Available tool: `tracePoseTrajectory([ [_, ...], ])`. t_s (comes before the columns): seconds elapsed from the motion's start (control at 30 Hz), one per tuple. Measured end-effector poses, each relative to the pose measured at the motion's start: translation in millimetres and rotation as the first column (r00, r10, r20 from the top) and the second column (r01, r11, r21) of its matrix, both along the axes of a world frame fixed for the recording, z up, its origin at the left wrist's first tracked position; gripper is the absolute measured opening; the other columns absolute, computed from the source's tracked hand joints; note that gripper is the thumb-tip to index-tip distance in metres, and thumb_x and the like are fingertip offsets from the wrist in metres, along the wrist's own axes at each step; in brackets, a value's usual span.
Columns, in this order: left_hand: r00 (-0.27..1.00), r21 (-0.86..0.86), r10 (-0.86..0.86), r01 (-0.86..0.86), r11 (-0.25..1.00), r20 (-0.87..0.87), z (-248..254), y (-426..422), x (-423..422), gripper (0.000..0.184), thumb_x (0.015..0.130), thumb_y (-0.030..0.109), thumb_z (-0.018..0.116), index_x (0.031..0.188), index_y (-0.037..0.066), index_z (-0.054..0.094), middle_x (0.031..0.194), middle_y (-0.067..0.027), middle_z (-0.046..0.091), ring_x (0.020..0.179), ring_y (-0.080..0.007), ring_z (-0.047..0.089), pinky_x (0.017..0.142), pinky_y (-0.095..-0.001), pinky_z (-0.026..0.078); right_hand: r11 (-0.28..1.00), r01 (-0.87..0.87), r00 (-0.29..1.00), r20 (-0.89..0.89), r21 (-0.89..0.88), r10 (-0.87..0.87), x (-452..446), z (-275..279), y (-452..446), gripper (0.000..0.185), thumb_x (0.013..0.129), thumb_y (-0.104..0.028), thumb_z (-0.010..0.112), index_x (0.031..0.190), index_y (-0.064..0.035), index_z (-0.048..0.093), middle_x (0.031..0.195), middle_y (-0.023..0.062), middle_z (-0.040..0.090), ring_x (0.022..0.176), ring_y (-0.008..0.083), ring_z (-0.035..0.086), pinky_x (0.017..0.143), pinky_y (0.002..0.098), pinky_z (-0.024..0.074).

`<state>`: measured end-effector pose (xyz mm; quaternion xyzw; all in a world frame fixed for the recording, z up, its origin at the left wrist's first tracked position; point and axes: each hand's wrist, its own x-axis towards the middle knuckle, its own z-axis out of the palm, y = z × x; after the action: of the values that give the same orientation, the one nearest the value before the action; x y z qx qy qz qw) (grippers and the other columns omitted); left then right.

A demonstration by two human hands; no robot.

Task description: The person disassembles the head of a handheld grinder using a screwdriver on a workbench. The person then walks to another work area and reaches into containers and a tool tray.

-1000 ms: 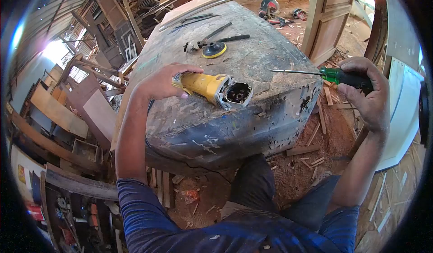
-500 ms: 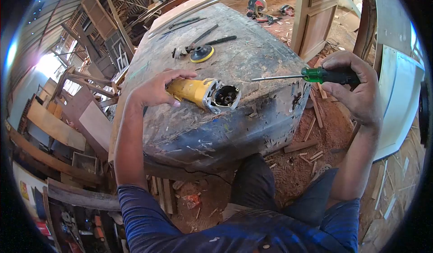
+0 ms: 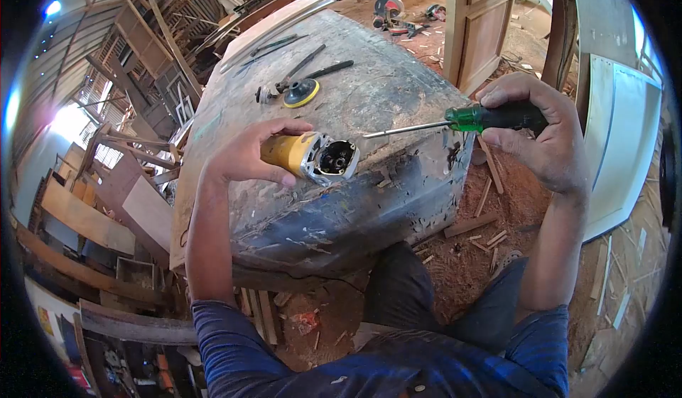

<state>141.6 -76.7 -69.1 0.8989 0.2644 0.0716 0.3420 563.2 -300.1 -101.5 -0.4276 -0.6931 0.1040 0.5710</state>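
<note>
A scarred, paint-flecked workbench [image 3: 369, 96] runs toward 12 o'clock on my head feed, in a cluttered wood workshop. A white panelled door [image 3: 618, 142] stands near 3 o'clock, a brown panelled door [image 3: 483, 36] between 1 and 2.

Close to the centre, toward 10 o'clock, a yellow angle grinder body [image 3: 288, 153] lies in the grip of the left hand [image 3: 245, 153], thumb along its near side, fingers over the far side. The grinder's long axis runs from 9 o'clock to between 3 and 4, its open gear housing [image 3: 337, 160] facing away from that palm. I cannot tell whether the body also bears on the bench.

Between 2 and 3 o'clock, the right hand [image 3: 547, 128] is closed around the handle of a green-and-black screwdriver [image 3: 465, 118]. Its shaft points toward 9 o'clock, dipping slightly, and the tip lies just beside the housing's upper right edge, with a narrow gap in view; depth I cannot judge. The left hand is the nearer to the grinder, while the right hand is on the opening's side.

Toward 11 o'clock, a yellow-rimmed backing pad [image 3: 301, 91] rests on the bench beside a small metal fitting [image 3: 266, 94].
</note>
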Motion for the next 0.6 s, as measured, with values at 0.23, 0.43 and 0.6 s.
tracePoseTrajectory([
  [0.23, 0.989, -0.109, -0.021, 0.037, 0.993, 0.144, -4.3, 11.3, -13.1, 0.084, 0.084, 0.035, 0.094, 0.154, 0.000, 0.061, 0.145, -0.0126, 0.069, 0.138, -0.0222, 0.062, 0.124, -0.0411, 0.042, 1.000, -0.001, 1.000, 0.000, 0.019, 0.001, 4.4, -1.6, -1.1, 0.037, 0.084, -0.001, 0.090, 0.117, -0.0045, 0.076, 0.110, 0.0035, 0.076, 0.105, 0.0130, 0.072, 0.095, 0.0318, 0.0596],
  [0.43, 0.948, 0.064, 0.272, -0.286, 0.956, 0.164, -20.6, 10.3, -12.0, 0.076, 0.091, 0.057, 0.082, 0.140, 0.000, 0.070, 0.132, -0.0136, 0.074, 0.128, -0.0229, 0.067, 0.115, -0.0403, 0.049, 0.999, -0.027, 1.000, -0.008, 0.038, 0.027, 3.6, -2.3, 1.8, 0.036, 0.083, -0.001, 0.090, 0.117, -0.0045, 0.076, 0.111, 0.0035, 0.076, 0.105, 0.0125, 0.072, 0.095, 0.0316, 0.0596],
  [0.6, 0.949, 0.221, 0.121, -0.190, 0.957, 0.293, -32.7, 16.1, -13.0, 0.050, 0.101, 0.045, 0.075, 0.129, 0.003, 0.073, 0.120, -0.0098, 0.076, 0.116, -0.0204, 0.069, 0.106, -0.0376, 0.052, 0.999, -0.030, 1.000, 0.006, 0.023, 0.029, 5.8, -2.8, 1.7, 0.036, 0.084, -0.003, 0.091, 0.117, -0.0047, 0.076, 0.110, 0.0034, 0.076, 0.105, 0.0128, 0.073, 0.095, 0.0316, 0.0598],
])
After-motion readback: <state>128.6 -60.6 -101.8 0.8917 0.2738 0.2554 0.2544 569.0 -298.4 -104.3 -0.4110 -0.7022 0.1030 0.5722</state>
